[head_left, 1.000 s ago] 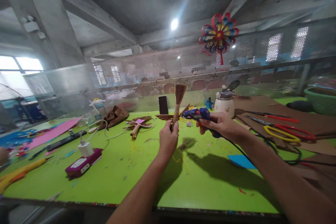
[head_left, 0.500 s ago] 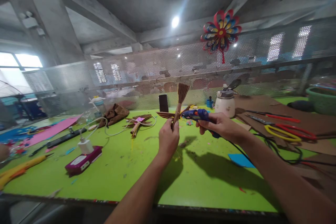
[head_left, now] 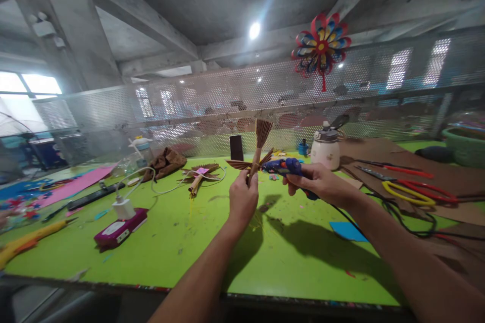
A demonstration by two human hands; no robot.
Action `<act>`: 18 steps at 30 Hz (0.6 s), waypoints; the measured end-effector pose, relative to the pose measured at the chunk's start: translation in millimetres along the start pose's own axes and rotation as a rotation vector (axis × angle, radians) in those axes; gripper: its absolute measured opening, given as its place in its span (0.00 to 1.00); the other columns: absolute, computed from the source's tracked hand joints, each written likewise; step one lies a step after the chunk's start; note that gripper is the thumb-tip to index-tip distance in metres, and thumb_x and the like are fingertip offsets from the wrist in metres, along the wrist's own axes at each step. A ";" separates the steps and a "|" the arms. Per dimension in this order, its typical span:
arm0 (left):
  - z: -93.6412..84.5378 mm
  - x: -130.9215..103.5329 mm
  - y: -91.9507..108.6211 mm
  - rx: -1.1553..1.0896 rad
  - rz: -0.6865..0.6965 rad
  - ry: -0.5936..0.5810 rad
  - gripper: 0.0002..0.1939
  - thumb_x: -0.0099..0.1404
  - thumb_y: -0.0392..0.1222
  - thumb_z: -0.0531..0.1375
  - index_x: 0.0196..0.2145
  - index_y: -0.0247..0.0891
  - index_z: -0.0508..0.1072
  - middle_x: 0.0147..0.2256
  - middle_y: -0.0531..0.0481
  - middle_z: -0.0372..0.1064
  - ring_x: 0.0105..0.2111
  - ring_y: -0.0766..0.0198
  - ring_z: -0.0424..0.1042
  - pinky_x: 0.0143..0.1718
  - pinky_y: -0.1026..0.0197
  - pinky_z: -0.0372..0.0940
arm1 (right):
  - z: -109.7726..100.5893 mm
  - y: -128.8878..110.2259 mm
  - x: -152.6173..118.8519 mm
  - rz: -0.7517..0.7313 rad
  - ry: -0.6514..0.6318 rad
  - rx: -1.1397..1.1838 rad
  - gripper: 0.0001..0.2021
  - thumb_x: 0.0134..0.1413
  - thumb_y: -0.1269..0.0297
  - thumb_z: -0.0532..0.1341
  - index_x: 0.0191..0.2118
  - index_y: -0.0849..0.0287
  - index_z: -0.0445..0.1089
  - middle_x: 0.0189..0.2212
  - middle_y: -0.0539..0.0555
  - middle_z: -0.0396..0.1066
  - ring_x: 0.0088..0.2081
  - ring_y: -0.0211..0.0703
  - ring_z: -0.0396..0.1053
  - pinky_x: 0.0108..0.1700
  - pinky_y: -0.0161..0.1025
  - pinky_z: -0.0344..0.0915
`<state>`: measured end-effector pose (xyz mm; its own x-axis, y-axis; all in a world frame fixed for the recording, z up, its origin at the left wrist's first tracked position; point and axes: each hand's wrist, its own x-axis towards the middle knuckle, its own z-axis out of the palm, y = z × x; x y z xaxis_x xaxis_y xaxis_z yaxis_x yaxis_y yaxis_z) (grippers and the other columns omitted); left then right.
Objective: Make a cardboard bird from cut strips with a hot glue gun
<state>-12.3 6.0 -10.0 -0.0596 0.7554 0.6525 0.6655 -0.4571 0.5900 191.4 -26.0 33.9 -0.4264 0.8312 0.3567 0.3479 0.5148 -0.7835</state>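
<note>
My left hand [head_left: 243, 197] is closed around the lower end of a brown paper craft figure [head_left: 258, 149], a rolled tube with a pleated fan on top and pleated side pieces. It is held upright above the green table. In my right hand [head_left: 316, 180] is a blue glue gun [head_left: 282, 166], gripped by its handle, its nozzle pointing left at the tube, close to the side pieces. Whether the tip touches the paper I cannot tell. A similar brown paper figure with a pink patch [head_left: 200, 174] lies on the table to the left.
A purple power strip [head_left: 121, 229] with a white plug and a yellow glue gun [head_left: 34, 242] lie left. At right are scissors [head_left: 409, 192], a black cord and brown cardboard [head_left: 382, 154]. A white bottle [head_left: 325, 149] and a phone [head_left: 236, 148] stand behind.
The tube figure has turned slightly, showing more of its right side piece. Both hands stay nearly in place, with the glue gun still at the tube.
</note>
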 end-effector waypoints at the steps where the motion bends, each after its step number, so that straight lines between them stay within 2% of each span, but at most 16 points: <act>1: 0.2 0.0 -0.6 -0.009 -0.002 0.000 0.11 0.62 0.45 0.51 0.34 0.37 0.68 0.27 0.50 0.68 0.25 0.65 0.64 0.27 0.65 0.53 | 0.0 0.3 0.0 0.001 -0.004 0.000 0.19 0.52 0.50 0.55 0.30 0.63 0.71 0.26 0.55 0.71 0.23 0.33 0.59 0.24 0.33 0.55; 12: -0.3 2.3 -2.7 -0.102 -0.061 0.000 0.11 0.61 0.47 0.51 0.32 0.38 0.67 0.24 0.51 0.66 0.23 0.66 0.64 0.26 0.65 0.55 | -1.3 0.1 -0.3 0.007 -0.011 -0.010 0.19 0.52 0.49 0.55 0.30 0.63 0.71 0.27 0.56 0.72 0.23 0.34 0.60 0.23 0.33 0.55; 18: 0.9 5.3 -3.9 -0.215 -0.158 -0.027 0.10 0.59 0.47 0.53 0.29 0.37 0.66 0.22 0.52 0.65 0.21 0.67 0.64 0.23 0.66 0.57 | -5.6 3.5 0.2 -0.002 0.028 0.013 0.21 0.52 0.48 0.55 0.35 0.63 0.71 0.28 0.57 0.73 0.25 0.36 0.63 0.25 0.34 0.56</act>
<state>-14.6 12.2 -9.2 -0.1284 0.8363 0.5331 0.4757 -0.4197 0.7730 197.2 -22.8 34.0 -0.4031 0.8359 0.3725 0.3363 0.5139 -0.7892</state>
